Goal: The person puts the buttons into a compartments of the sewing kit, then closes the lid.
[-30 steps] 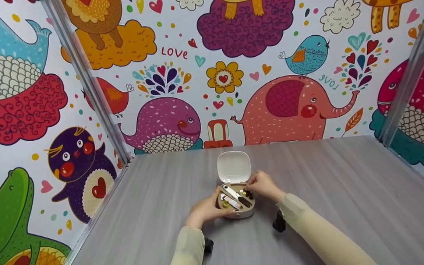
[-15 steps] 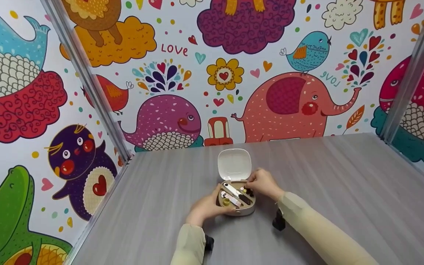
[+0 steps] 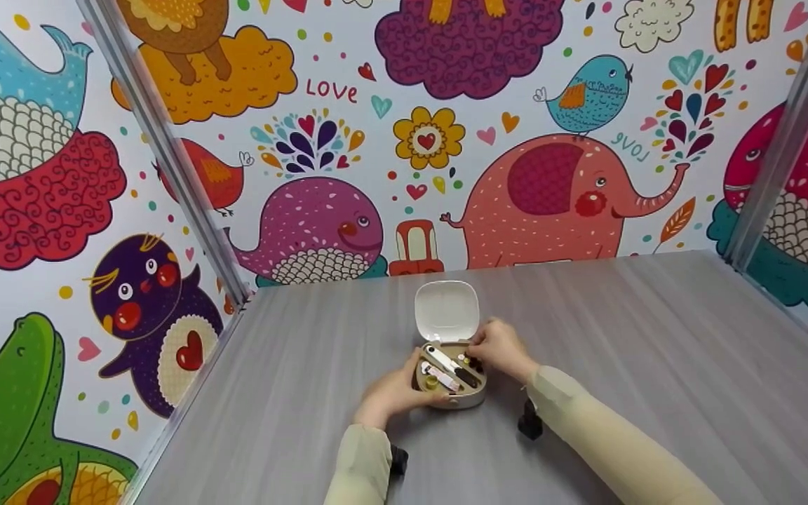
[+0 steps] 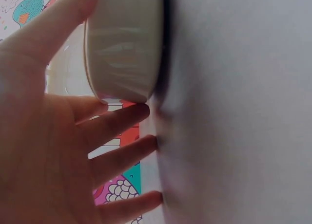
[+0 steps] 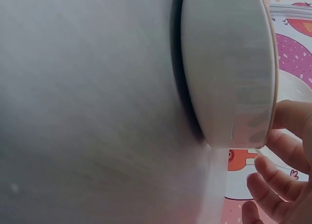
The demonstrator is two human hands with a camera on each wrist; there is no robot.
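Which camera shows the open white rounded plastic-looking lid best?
The head view: the white rounded plastic-looking lid shows nearly whole, raised behind the cream rounded box. The left wrist view shows only part, behind the left hand; the right wrist, part behind the right hand.

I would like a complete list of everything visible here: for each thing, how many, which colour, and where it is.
table: one, grey, under the case
patterned walls: three, white with multicoloured cartoons, behind and both sides
metal posts: two, silver, wall corners
case: one, cream, on the table
lid: one, white, open behind the case
long tool: one, white and dark, diagonally in the case
short tool: one, white and pinkish, left of it
round piece: one, yellowish, front left inside
small pieces: several, too small to count, mixed colours, right inside
black wrist devices: two, at the wrists
sleeves: two, pale yellowish, both arms
left hand: one, gripping the case's left
right hand: one, at its right rear rim
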